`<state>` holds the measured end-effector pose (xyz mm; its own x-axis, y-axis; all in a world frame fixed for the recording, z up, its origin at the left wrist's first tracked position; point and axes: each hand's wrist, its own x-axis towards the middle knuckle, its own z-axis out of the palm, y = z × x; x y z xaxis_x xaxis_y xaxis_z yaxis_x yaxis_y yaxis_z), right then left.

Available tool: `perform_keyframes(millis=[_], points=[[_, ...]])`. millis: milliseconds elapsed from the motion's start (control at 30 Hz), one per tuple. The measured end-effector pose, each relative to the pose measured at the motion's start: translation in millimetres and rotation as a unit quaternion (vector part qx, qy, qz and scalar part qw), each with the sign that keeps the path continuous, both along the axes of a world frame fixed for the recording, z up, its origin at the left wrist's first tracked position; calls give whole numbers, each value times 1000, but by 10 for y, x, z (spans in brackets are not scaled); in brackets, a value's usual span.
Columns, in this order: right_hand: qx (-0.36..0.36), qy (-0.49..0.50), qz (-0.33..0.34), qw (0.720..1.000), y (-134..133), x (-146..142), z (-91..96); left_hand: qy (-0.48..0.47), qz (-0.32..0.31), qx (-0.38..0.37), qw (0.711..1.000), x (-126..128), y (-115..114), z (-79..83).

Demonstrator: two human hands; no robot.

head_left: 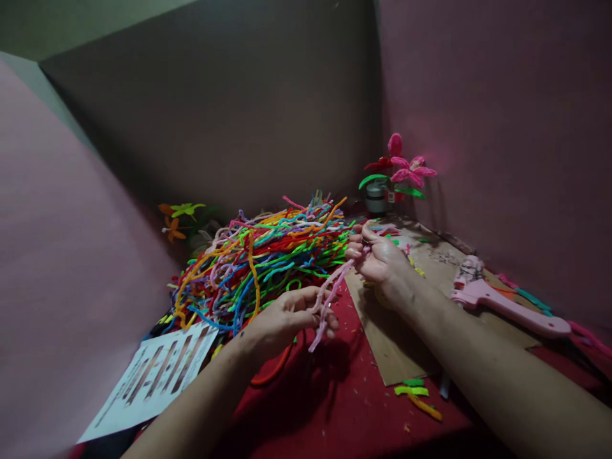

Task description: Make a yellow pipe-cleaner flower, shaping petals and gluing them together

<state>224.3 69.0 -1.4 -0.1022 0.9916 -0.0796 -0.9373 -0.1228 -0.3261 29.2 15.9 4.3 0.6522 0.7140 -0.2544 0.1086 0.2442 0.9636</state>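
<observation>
A big heap of pipe cleaners (258, 261) in many colours lies on the red table cover (335, 395). My left hand (287, 319) is closed, pinching the lower end of a few pink pipe cleaners (329, 296). My right hand (377, 255) is closed on their upper end, just right of the heap. The pink strands stretch slanting between the two hands, above the table.
A pink glue gun (502, 303) lies on a brown cardboard sheet (396, 344) at the right. A pink pipe-cleaner flower (404, 167) stands in a small jar in the back corner. Orange and green flowers (179, 220) lie at back left. A white printed sheet (153, 376) sits front left. Cardboard walls enclose the space.
</observation>
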Motion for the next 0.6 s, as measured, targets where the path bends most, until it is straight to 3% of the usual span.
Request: perform_keyframes(millis=[267, 500, 600], points=[[-9, -33, -21, 999, -10, -37, -14, 19, 3, 48, 999, 48, -80, 126], [-16, -79, -24, 996, 2, -94, -85, 124, 55, 133, 982, 197, -270, 43], [-21, -93, -32, 995, -4, -107, -85, 181, 27, 165, 969, 149, -302, 7]])
